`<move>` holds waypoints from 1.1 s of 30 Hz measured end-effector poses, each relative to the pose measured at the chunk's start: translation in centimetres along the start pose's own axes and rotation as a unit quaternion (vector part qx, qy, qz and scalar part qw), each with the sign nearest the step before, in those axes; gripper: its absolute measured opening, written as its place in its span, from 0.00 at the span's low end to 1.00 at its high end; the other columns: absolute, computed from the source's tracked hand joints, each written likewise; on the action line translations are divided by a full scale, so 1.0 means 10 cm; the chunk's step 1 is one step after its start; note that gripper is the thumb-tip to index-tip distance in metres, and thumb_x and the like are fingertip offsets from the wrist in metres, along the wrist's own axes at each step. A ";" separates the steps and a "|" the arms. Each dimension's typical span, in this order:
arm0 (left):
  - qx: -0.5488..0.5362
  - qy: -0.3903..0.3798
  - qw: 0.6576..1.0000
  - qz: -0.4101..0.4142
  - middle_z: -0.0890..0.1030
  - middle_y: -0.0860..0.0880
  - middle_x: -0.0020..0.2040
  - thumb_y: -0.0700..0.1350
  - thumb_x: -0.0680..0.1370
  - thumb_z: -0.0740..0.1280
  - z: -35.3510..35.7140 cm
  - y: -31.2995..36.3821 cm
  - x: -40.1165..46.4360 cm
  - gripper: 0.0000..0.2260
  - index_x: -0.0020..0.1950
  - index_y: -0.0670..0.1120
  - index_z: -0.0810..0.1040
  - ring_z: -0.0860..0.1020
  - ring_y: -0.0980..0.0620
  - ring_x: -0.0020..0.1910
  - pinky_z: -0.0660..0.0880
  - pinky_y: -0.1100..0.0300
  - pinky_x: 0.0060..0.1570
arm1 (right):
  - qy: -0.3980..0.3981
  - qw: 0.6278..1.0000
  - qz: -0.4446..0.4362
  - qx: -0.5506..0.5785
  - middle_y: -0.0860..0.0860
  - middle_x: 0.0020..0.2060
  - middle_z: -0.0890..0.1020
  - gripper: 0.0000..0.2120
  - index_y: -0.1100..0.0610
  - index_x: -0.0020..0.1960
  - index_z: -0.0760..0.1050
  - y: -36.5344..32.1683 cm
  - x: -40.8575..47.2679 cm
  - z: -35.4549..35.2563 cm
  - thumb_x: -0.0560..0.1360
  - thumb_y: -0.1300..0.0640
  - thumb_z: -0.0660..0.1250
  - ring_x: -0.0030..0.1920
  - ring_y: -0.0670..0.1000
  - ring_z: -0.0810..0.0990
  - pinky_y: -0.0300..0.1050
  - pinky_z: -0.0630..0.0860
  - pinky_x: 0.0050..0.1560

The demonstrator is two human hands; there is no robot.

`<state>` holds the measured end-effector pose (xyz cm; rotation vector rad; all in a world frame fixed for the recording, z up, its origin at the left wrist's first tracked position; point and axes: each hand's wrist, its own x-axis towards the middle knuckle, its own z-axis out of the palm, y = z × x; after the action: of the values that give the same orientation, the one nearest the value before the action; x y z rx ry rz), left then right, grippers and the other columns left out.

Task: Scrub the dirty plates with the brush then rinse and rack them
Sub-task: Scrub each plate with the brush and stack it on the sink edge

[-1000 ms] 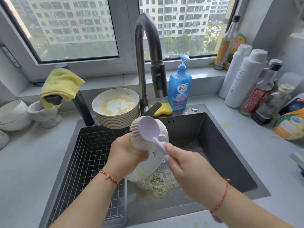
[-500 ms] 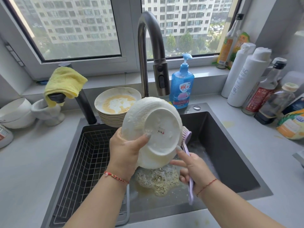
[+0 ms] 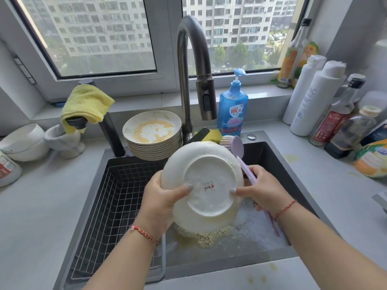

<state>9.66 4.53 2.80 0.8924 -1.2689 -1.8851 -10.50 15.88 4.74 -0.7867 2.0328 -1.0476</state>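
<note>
Hands [image 3: 163,197] gripping plate [image 3: 203,185], foamy sink [image 3: 272,164], windowsill [image 3: 261,91]

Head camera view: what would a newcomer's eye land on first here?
First, the white plate held over the dark sink, its underside facing the camera, gripped by the left hand and steadied by the right hand, which also holds a lilac brush. Behind it, a stack of dirty plates smeared yellow sits beside the faucet, with foamy yellowish water pooled below.
</note>
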 end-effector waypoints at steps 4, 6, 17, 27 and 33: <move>0.108 -0.048 0.993 -0.030 0.83 0.38 0.54 0.42 0.55 0.83 -0.05 0.07 0.01 0.35 0.60 0.42 0.77 0.82 0.37 0.53 0.79 0.34 0.50 | -0.032 0.991 -0.068 -0.112 0.47 0.45 0.77 0.30 0.49 0.59 0.68 -0.14 0.03 -0.11 0.64 0.60 0.79 0.40 0.47 0.78 0.32 0.72 0.26; 0.170 -0.085 0.981 -0.038 0.84 0.40 0.53 0.44 0.56 0.83 -0.04 0.13 0.02 0.33 0.59 0.43 0.78 0.83 0.39 0.52 0.79 0.37 0.51 | -0.031 0.984 -0.097 -0.149 0.47 0.47 0.77 0.31 0.49 0.59 0.67 -0.18 0.04 -0.13 0.63 0.59 0.80 0.43 0.45 0.77 0.32 0.72 0.33; 0.356 0.009 0.934 0.023 0.84 0.49 0.41 0.37 0.63 0.81 -0.03 0.12 -0.05 0.16 0.45 0.47 0.79 0.83 0.53 0.41 0.81 0.60 0.36 | 0.084 0.992 -0.089 -0.006 0.52 0.42 0.82 0.18 0.51 0.64 0.73 0.18 -0.11 -0.10 0.75 0.56 0.69 0.28 0.46 0.77 0.36 0.72 0.23; 0.319 0.043 0.945 0.049 0.84 0.49 0.41 0.36 0.63 0.81 -0.05 0.05 -0.03 0.17 0.44 0.48 0.78 0.83 0.53 0.40 0.78 0.64 0.35 | 0.022 0.992 -0.093 0.080 0.48 0.23 0.69 0.19 0.34 0.56 0.76 0.08 -0.44 0.22 0.81 0.59 0.58 0.21 0.47 0.64 0.43 0.66 0.25; 0.290 0.050 0.954 0.056 0.85 0.46 0.36 0.40 0.57 0.79 -0.05 0.00 -0.02 0.16 0.42 0.43 0.80 0.83 0.50 0.37 0.78 0.59 0.35 | -0.023 0.955 -0.229 -0.188 0.46 0.29 0.73 0.19 0.38 0.67 0.69 -0.21 -0.73 0.42 0.79 0.54 0.59 0.25 0.43 0.65 0.40 0.64 0.32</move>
<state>10.18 4.49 2.73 1.1624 -1.8079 -1.3697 -2.66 18.69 7.03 -1.5231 2.0869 -0.8733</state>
